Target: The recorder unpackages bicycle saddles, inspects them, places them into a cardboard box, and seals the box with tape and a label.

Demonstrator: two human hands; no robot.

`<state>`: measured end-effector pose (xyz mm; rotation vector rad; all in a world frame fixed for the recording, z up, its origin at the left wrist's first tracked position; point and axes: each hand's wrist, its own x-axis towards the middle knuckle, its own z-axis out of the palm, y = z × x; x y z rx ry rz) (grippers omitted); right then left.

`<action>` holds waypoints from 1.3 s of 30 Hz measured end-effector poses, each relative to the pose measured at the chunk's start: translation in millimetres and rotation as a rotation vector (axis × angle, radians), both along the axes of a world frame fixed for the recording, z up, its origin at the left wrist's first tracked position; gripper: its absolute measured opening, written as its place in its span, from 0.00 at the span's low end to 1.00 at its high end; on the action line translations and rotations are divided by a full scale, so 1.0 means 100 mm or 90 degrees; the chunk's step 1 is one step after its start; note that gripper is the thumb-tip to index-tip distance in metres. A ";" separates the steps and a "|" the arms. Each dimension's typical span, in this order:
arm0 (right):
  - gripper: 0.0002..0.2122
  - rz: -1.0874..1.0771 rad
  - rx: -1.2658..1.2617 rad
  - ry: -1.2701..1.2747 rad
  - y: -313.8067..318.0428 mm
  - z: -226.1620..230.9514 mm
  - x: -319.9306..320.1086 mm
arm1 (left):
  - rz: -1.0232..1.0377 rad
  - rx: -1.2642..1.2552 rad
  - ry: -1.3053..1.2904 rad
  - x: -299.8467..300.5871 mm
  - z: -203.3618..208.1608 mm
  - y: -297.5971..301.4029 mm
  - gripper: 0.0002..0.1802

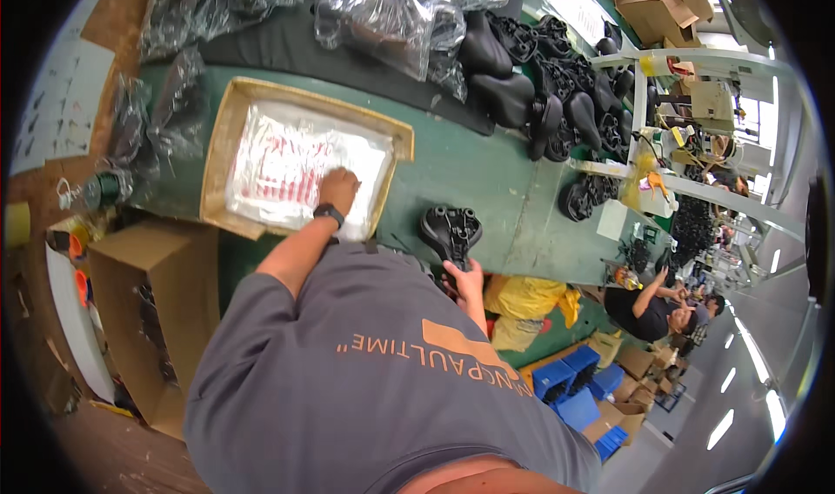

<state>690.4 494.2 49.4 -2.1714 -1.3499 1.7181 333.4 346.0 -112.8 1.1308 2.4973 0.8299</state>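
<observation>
Left hand (337, 186) was down flat, fingers curled onto the stack of clear plastic bags (296, 168) in the shallow cardboard tray (219, 150) on the green counter (470, 176). Right hand (468, 278) was closed around the rear of a black bicycle saddle (450, 230), underside up, at the counter's near edge just right of the tray. More black saddles (539, 85) lay heaped farther along.
</observation>
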 end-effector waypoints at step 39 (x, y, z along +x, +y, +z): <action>0.40 0.731 0.373 0.138 -0.16 0.26 -1.69 | -0.164 0.317 -0.130 -0.21 2.42 -0.36 0.03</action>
